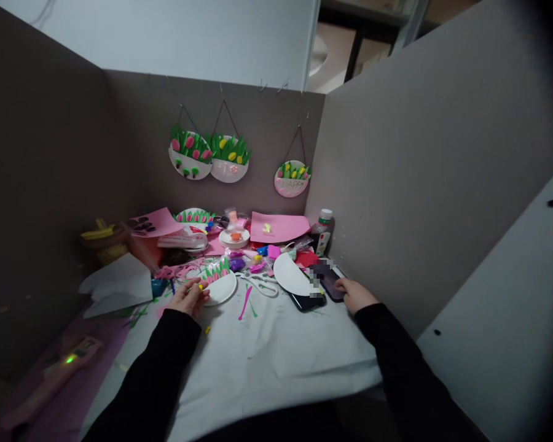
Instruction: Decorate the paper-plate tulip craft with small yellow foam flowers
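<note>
My left hand (190,299) has its fingertips pinched round a small yellow clay piece (201,286), close beside a cut white paper plate (223,290) decorated with pink tulips and green leaves. At the right, the curled fingers of my right hand (358,298) touch the edge of a dark phone (332,287). A half paper plate (291,275) lies left of that phone, partly over a second black device (304,302). White-handled scissors (263,286) and a magenta clay tool (245,303) rest between my hands. A yellow bit (207,330) sits on the white cloth nearer me.
Three finished flower plates (229,161) hang on the grey partition (262,141). Toward the back are pink sheets (280,228), stacked small plates (234,239), bags of coloured clay (236,263) and a bottle (323,232). White paper (120,285) and a lit device (74,359) lie left.
</note>
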Demonstrator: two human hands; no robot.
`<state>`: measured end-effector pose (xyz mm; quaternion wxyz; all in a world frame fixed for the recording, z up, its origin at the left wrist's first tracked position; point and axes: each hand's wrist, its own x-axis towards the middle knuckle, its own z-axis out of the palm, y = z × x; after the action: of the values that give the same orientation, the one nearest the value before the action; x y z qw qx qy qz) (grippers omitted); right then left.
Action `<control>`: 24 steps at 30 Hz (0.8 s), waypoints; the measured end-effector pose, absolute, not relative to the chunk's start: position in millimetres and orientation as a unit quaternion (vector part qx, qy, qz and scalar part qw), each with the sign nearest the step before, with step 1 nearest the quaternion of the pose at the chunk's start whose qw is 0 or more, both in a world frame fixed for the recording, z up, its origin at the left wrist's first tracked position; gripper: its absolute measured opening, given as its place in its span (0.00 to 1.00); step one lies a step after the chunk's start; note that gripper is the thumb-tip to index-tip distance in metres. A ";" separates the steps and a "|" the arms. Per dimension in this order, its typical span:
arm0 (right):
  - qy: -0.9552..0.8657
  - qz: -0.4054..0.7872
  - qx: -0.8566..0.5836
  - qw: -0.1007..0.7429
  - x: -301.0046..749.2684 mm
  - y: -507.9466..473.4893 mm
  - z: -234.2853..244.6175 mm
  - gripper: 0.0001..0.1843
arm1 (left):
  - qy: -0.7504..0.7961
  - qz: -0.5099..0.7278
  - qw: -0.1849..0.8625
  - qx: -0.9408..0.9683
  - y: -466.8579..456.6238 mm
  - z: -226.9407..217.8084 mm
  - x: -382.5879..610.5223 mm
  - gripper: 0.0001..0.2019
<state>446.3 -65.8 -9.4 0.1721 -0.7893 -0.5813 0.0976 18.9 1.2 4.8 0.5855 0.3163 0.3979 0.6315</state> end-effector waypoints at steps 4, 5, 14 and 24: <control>-0.582 0.045 -0.785 0.209 446.4 -53.7 -17.2 0.39 | 0.384 0.643 0.580 0.320 0.3 5.4 18.4 0.16; -0.579 0.025 -0.784 0.223 448.9 -53.6 -16.6 0.41 | 0.377 0.644 0.583 0.322 0.5 5.0 17.9 0.17; -0.752 -0.037 -0.601 0.269 386.8 -65.7 44.3 0.31 | 0.376 0.622 0.615 0.304 -2.3 7.5 24.1 0.13; -0.863 0.014 -0.342 0.372 188.3 -25.2 41.3 0.23 | 0.387 0.534 0.633 0.406 -14.0 6.6 26.4 0.25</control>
<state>188.3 -25.2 41.3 0.3722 -0.3420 -0.8627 0.0136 26.4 -14.0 6.6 0.6327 0.4063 0.3867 0.5339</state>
